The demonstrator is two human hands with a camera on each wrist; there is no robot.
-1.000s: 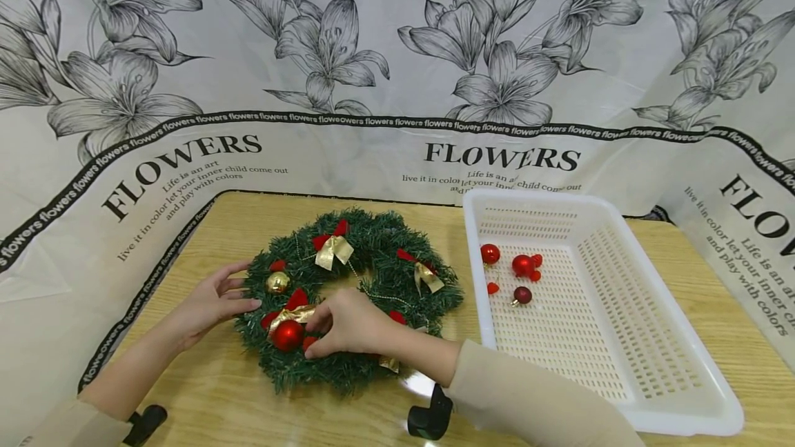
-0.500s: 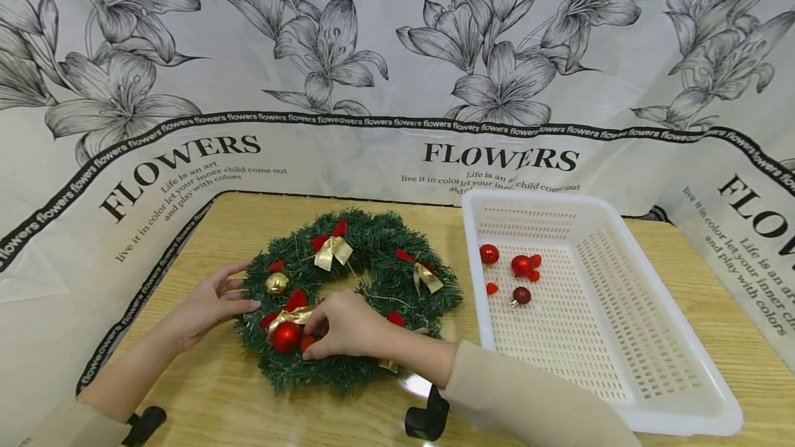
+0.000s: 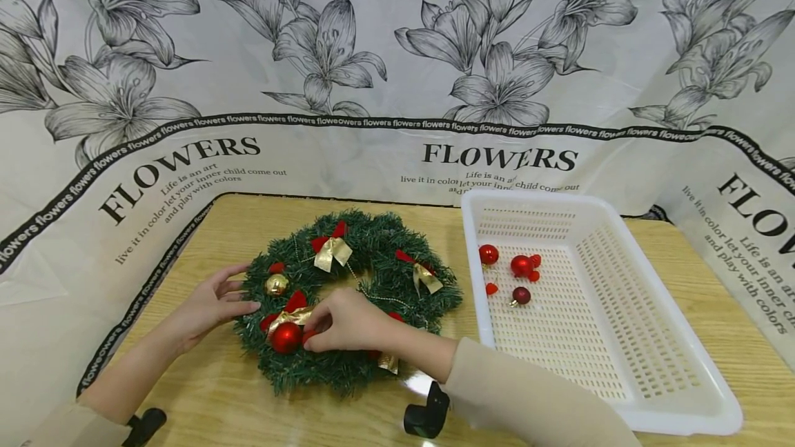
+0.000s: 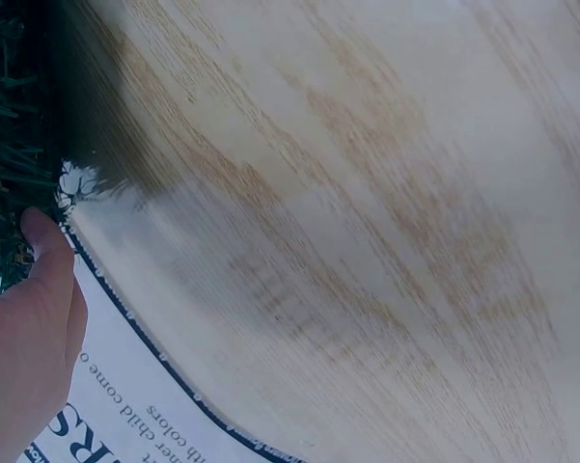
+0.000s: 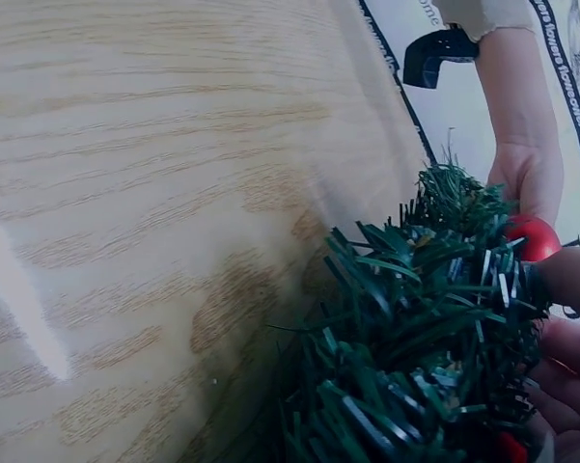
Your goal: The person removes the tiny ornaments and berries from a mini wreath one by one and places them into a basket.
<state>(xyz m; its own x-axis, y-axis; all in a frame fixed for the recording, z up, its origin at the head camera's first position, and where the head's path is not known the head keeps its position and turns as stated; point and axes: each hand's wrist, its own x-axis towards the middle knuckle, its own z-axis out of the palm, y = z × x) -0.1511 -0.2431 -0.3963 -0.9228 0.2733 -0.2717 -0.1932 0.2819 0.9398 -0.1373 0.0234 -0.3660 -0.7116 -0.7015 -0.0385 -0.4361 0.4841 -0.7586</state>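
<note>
A green Christmas wreath [image 3: 348, 226] lies flat on the wooden table. My left hand [image 3: 211, 305] grips its left edge, thumb on top; in the left wrist view the thumb [image 4: 48, 236] presses into the green needles. Over the wreath's front left, my right hand [image 3: 348, 319] pinches a small red ornament [image 3: 308, 337], mostly hidden by the fingers. Right beside those fingertips sits a shiny red ball [image 3: 287, 338], below a red and gold bow [image 3: 292, 312]. A gold ball [image 3: 277, 285] and more bows [image 3: 332, 252] decorate the wreath, along with a thin bead string.
To the right stands a white perforated plastic basket [image 3: 671, 323] holding red balls [image 3: 522, 266], a dark red ball [image 3: 520, 296] and small red pieces. A flower-printed cloth [image 3: 348, 157] hangs behind the table [image 3: 428, 209]. Black wrist mounts [image 3: 427, 414] sit below both forearms.
My right fingertips have shifted slightly upward with the small red ornament, beside the red ball. The left hand stays at the wreath's edge.
</note>
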